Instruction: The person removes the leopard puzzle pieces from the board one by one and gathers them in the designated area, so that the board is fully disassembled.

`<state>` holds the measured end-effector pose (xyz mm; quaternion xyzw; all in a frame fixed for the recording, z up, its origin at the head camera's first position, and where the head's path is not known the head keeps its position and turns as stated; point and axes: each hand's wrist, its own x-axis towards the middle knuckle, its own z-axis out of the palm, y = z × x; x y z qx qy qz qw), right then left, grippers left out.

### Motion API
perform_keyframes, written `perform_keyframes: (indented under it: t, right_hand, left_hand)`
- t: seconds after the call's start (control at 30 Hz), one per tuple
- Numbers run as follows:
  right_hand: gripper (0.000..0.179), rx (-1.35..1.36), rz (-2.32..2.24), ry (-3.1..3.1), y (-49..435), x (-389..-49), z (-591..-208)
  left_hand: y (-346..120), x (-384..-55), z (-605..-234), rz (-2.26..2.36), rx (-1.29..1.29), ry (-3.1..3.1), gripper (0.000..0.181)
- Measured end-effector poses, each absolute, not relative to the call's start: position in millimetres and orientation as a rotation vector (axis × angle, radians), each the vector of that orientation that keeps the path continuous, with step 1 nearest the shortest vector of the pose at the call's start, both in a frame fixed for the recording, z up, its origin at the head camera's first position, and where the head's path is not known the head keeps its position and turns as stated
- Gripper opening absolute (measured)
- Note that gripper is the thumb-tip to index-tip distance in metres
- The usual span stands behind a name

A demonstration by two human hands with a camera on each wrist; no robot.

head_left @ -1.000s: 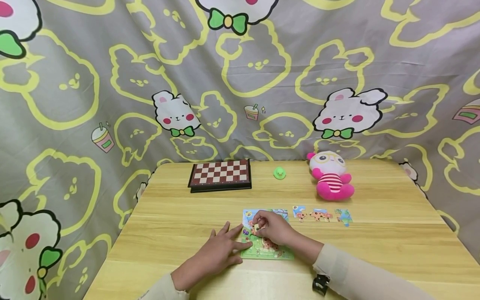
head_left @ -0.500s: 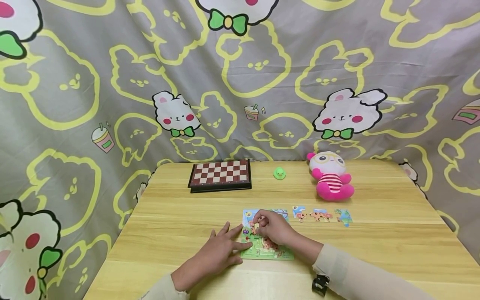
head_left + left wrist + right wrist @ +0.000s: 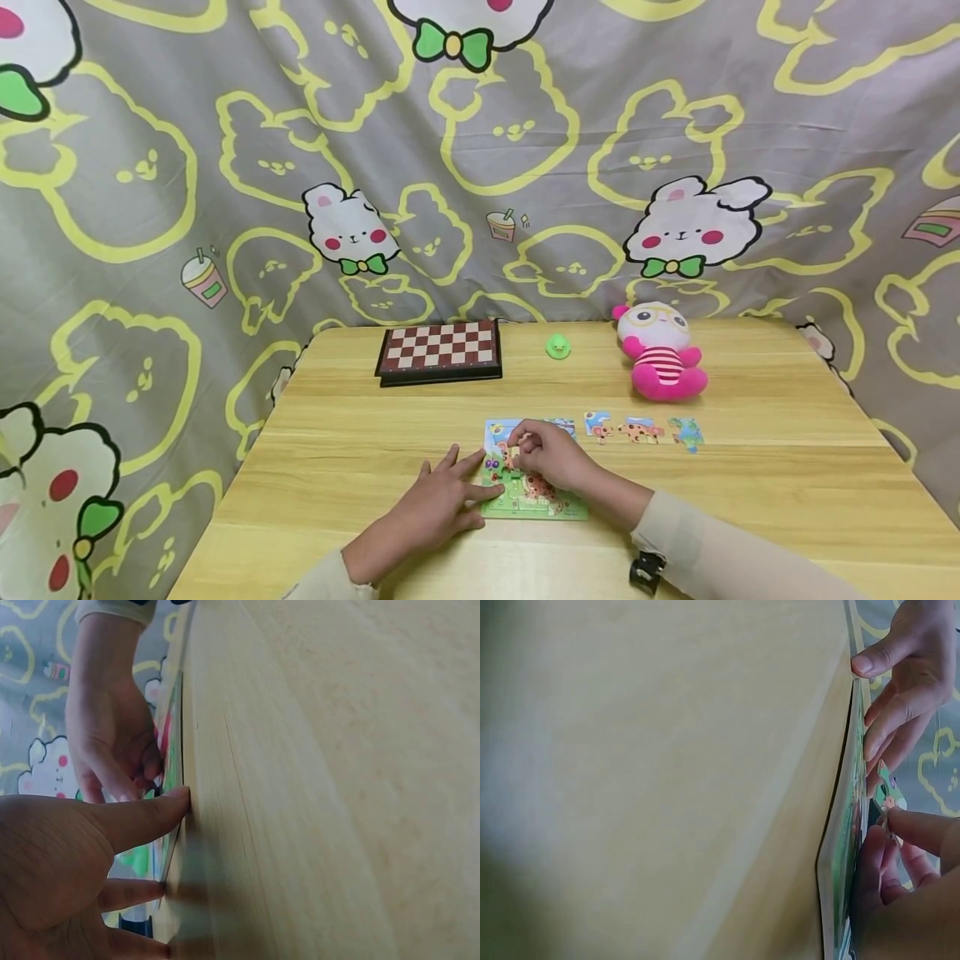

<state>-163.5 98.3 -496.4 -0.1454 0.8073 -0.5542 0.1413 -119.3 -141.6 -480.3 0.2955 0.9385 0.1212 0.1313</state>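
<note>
A jigsaw puzzle board (image 3: 551,510) with a spotted animal on green ground lies at the table's near middle. My left hand (image 3: 442,504) spreads its straight fingers over the board's left edge, fingertips touching it. My right hand (image 3: 555,454) pinches a puzzle piece (image 3: 887,791) between thumb and fingers, above the board's left part. In the right wrist view that piece is tilted, with green and purple print. The right hand covers the board's upper middle. In the left wrist view, the left thumb (image 3: 150,817) reaches the board's near edge.
Three loose pieces lie right of the board: one with sky (image 3: 597,423), a spotted one (image 3: 641,431) and a blue-green one (image 3: 686,433). Farther back stand a checkered board game box (image 3: 441,346), a small green duck (image 3: 558,347) and a pink plush toy (image 3: 663,358).
The pinched piece has shifted and tilted slightly over the board's left part in the right hand. The left hand stays at the board's edge; the loose pieces have not moved.
</note>
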Motion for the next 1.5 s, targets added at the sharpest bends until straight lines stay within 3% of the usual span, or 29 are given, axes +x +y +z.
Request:
perform_keyframes:
  t: [1.5]
  right_hand:
    - [0.021,-0.363,-1.615,2.357,170,-151,-491]
  left_hand:
    - [-141,-116,-481,0.369,0.858,2.732,0.047]
